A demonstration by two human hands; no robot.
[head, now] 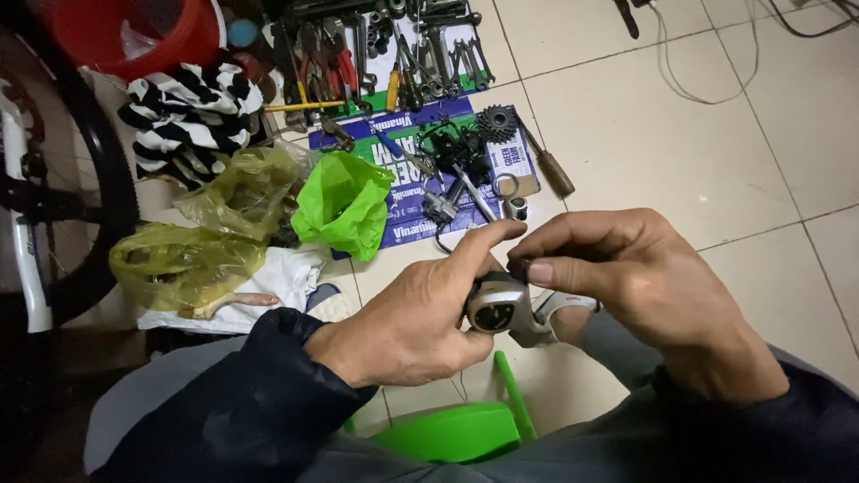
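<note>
**Small shifter, loose pinch, hard floor**

I see my left hand (pixel 407 317) cradling the grey gear shifter (pixel 499 309) above the tiled floor (pixel 680 134), my right hand (pixel 626 277) pinching its top. Should either grip slacken, I judge it drops toward the green stool (pixel 447 429).

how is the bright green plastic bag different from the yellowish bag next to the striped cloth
The green bag is opaque and vivid; the yellowish bag is see-through and dull. The green bag lies partly on the blue printed cardboard; the yellowish bag lies beside the striped cloth. Both are crumpled thin plastic on the floor, beyond the hands.
</note>
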